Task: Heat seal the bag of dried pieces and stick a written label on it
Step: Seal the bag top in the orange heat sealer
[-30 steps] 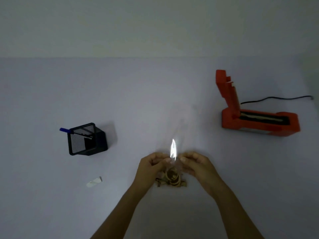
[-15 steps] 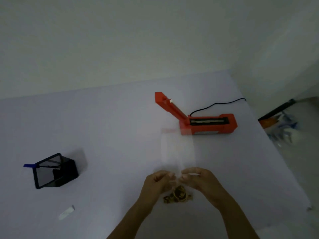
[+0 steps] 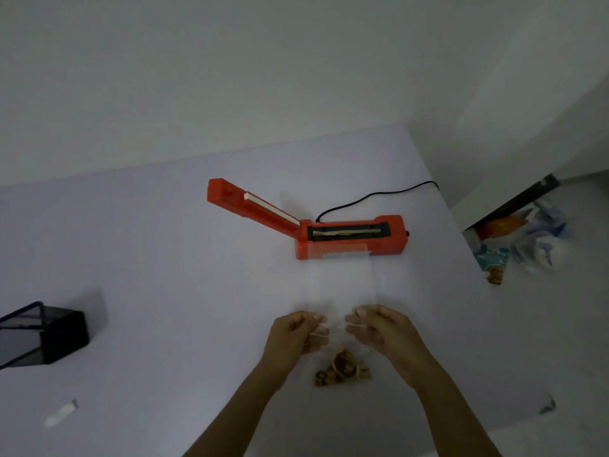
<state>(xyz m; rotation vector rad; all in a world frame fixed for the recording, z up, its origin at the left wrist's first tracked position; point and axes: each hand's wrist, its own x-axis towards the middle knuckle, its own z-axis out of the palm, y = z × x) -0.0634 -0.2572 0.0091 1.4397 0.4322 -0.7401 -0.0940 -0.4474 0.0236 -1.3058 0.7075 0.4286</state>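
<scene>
Clear bag (image 3: 341, 285) now nears the sealer (image 3: 349, 237) (pieces (image 3: 342, 369) bottom), both hands pinching.

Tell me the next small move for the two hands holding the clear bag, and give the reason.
Probably carry the clear bag forward and lay its open top across the sealing strip of the orange heat sealer. Left hand and right hand pinch the bag's sides, the dried pieces sit at its bottom, and the sealer's arm stands raised, ready.

**Layout on the bench**

Heat sealer (image 3: 349, 235) at back right on the bench (image 3: 164, 258), lid raised leftward. Mesh pen holder (image 3: 39, 334) far left; label strip (image 3: 61, 417) in front of it. Bag (image 3: 341, 285) before the sealer, dried pieces (image 3: 342, 369) nearest.
</scene>
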